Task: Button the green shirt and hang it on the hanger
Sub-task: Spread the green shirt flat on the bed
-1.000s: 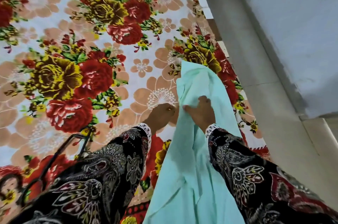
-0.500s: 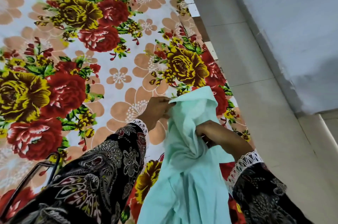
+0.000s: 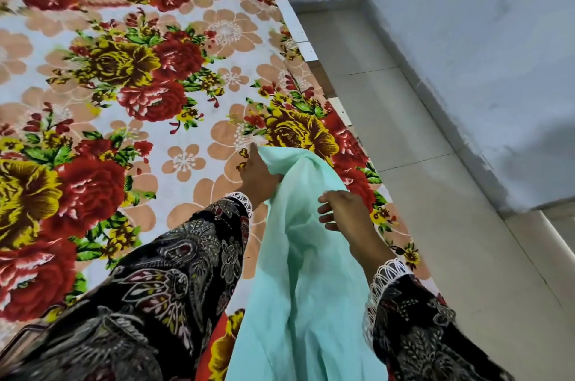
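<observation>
Mint-green cloth, one garment only, is on view: the green shirt (image 3: pixel 308 256) hangs in a long fold from the person's two hands and trails down out of the bottom of the picture, over the near edge of the bed. No button or buttonhole can be made out on it from this angle.

Left hand (image 3: pixel 258 176): closed around the top edge of the shirt, the cloth gathered in its grip, with one finger extended forward along the fabric. Right hand (image 3: pixel 345 209): fingers loosely spread and curled, resting against the outer face of the cloth just below the top fold; whether it actually pinches the fabric cannot be told. Both arms wear dark patterned sleeves, left sleeve (image 3: pixel 161 281) and right sleeve (image 3: pixel 423 327), each ending in a white lace cuff.

One bed is present, covered by one floral bedsheet (image 3: pixel 133 94) printed with red and yellow roses and peach flowers on white. At the lower left corner, a dark thin-framed object (image 3: pixel 28 337) lies on the sheet, mostly hidden by the left sleeve; its identity cannot be confirmed.

To the right of the bed runs a pale tiled floor (image 3: pixel 404 138), bounded by a grey-white wall (image 3: pixel 466 38).
</observation>
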